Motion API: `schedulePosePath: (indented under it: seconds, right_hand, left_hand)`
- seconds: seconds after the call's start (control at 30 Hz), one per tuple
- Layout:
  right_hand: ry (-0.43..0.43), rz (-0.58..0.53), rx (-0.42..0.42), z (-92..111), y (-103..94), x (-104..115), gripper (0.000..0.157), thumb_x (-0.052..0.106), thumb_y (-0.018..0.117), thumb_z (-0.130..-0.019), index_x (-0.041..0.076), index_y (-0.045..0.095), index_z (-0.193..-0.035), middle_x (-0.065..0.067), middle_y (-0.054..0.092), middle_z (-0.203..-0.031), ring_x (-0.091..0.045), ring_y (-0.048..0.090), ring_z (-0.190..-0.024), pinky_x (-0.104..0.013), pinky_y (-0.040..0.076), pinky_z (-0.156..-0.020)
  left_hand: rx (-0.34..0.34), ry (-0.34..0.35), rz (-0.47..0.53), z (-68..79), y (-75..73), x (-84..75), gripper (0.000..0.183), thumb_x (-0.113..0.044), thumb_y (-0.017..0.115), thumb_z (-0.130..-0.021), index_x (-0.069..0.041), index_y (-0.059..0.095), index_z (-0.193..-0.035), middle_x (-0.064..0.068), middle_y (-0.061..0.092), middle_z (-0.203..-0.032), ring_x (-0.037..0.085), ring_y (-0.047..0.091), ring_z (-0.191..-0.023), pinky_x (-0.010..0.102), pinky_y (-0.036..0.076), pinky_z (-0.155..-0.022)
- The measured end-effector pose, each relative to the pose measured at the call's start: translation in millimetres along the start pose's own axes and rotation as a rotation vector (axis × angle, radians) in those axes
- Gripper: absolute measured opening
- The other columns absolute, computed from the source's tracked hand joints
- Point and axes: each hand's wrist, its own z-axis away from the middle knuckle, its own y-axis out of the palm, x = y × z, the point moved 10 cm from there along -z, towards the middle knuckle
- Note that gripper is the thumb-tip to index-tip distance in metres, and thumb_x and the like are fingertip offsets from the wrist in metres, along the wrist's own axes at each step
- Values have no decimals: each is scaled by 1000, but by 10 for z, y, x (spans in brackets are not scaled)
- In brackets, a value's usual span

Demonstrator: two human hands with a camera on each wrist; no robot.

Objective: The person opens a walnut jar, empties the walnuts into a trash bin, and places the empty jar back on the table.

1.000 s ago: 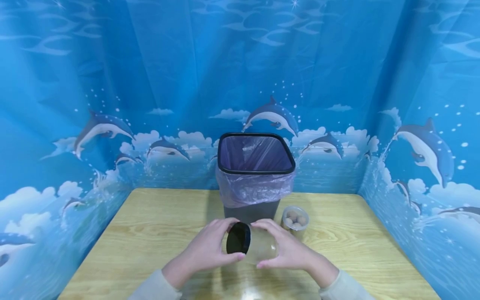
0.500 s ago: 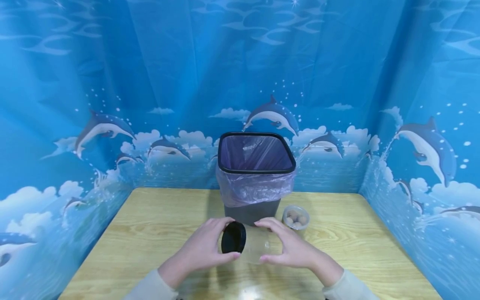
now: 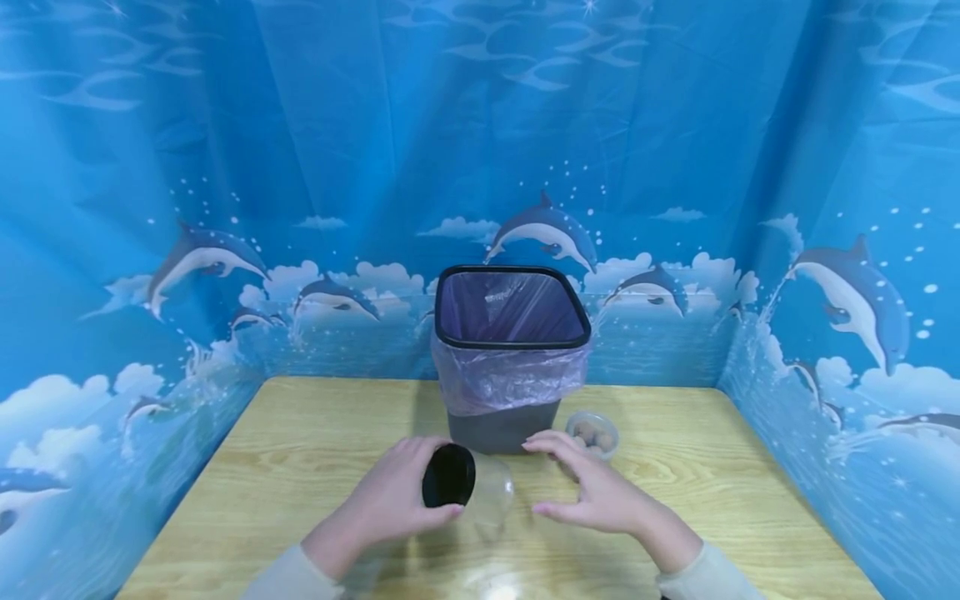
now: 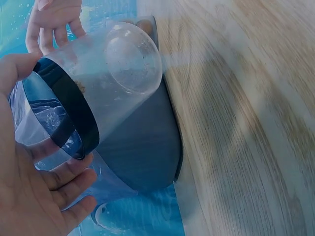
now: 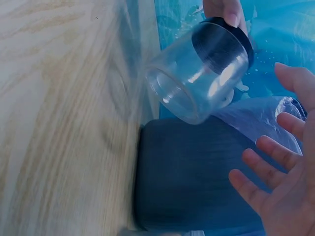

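Observation:
My left hand (image 3: 393,492) grips a clear jar (image 3: 491,496) by its black lid (image 3: 450,477), thumb on one side and fingers on the other. Tilted on its side above the table, the jar points its clear base to the right. In the left wrist view a small brown speck shows on the jar wall near the lid. My right hand (image 3: 592,492) is apart from the jar, to its right, with fingers spread and nothing in them. The right wrist view shows a gap between those fingers (image 5: 266,157) and the jar.
Behind the hands stands a grey bin (image 3: 502,429) with a black rim and a purple liner (image 3: 513,383). A small clear tub (image 3: 611,437) of several brownish balls sits right of it, partly behind my right hand. Dolphin-print curtains (image 3: 360,167) enclose the wooden table (image 3: 322,425).
My left hand has carried the jar to the left. The right hand has come away from the jar's base and shifted right, widening the gap.

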Motion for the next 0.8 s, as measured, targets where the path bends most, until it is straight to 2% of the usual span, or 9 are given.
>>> schedulePosePath:
  seconds: [0.2,0.37,0.5,0.67,0.8]
  right_hand:
    - [22,25,-33,36,-109,-22,71,39,81,-83,22,48,-144,-6,48,-146,-26,50,-130,-56,46,-101]
    - [85,16,-34,68,-168,-81,72,39,81,-83,24,48,-145,0,49,-145,-28,51,-128,-60,46,-99]
    - [117,10,-36,93,-201,-134,73,38,82,-82,24,48,-145,4,49,-144,-26,53,-124,-59,48,-97]
    - [121,3,-40,140,-236,-193,72,34,81,-84,20,46,-146,1,49,-145,-23,56,-121,-54,48,-99]
    - [114,22,-77,180,-317,-214,72,29,83,-82,18,48,-144,-1,50,-143,-23,55,-123,-52,48,-100]
  left_hand:
    - [5,-44,4,8,-17,110,83,-56,83,-70,-16,54,-137,1,61,-125,23,55,-116,49,46,-98]
    - [-5,-65,-12,30,-64,167,85,-56,83,-69,-11,55,-136,6,61,-127,28,55,-119,51,45,-101]
    - [1,-87,-29,38,-90,212,85,-56,83,-70,-7,56,-134,7,61,-123,28,55,-117,51,46,-100]
    - [29,-116,-44,44,-94,279,85,-57,82,-71,-7,55,-136,8,60,-124,30,54,-120,51,45,-102]
    - [53,-132,-57,46,-94,333,87,-59,80,-73,-8,54,-138,8,59,-127,32,52,-124,52,43,-104]
